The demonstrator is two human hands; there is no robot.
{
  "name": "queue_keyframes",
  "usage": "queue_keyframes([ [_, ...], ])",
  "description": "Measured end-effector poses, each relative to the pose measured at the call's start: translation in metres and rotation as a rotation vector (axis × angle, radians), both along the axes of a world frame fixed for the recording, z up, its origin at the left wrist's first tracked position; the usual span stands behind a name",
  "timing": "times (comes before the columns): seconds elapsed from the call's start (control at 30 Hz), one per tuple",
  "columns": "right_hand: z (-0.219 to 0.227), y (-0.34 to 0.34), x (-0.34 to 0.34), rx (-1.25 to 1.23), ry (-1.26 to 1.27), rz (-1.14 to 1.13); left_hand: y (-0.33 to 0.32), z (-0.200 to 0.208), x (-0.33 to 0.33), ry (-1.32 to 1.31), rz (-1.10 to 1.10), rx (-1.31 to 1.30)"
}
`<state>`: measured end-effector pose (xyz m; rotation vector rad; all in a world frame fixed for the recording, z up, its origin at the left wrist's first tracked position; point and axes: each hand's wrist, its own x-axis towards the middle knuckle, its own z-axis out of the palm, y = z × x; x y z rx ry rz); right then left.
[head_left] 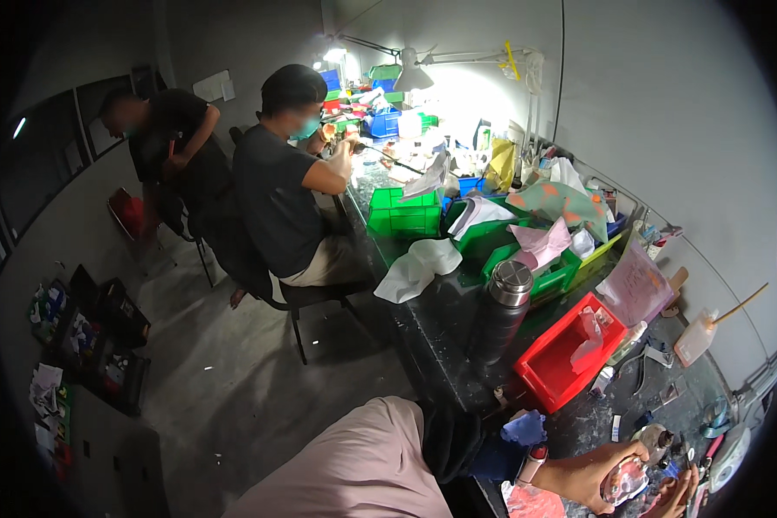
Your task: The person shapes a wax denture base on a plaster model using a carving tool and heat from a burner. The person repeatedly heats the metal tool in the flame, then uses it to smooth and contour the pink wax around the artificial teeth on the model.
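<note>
My left hand [589, 476] reaches over the dark worktop at the lower right, its fingers closed around a rounded pink-and-white piece [625, 480]; the exact kind is unclear. Close beside that piece is my right hand [680, 494], partly cut off by the picture's dark rim. Its fingers point upward, and whether they grip anything is hidden. Just beyond the left fingers stands a small round container [656, 439]. A red-capped tube [533, 464] shows by my left wrist, with a crumpled blue piece [525, 427] above it and a flat pinkish-red sheet [533, 501] below.
A red bin [570, 354] and a dark steel-topped flask [499, 311] stand left of my hands. Pliers [640, 371] lie behind them. Farther along the bench are green bins [405, 211], papers and a lit lamp [414, 73]. A seated co-worker [276, 190] and a standing person [181, 147] are at left.
</note>
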<state>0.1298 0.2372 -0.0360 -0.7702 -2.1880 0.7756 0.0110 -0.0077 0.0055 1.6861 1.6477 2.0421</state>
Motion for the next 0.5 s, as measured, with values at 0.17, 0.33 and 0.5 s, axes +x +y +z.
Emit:
queue_keyframes([
  [0.17, -0.004, 0.001, 0.003, 0.011, -0.008, 0.001, -0.008, 0.01, 0.003, -0.056, -0.094, 0.025],
  [0.33, -0.005, 0.008, 0.005, 0.013, -0.017, 0.013, 0.002, -0.009, -0.001, -0.014, -0.087, -0.027],
  [0.5, -0.01, 0.012, 0.005, 0.013, -0.019, 0.024, 0.007, -0.02, -0.003, -0.076, -0.18, -0.054],
])
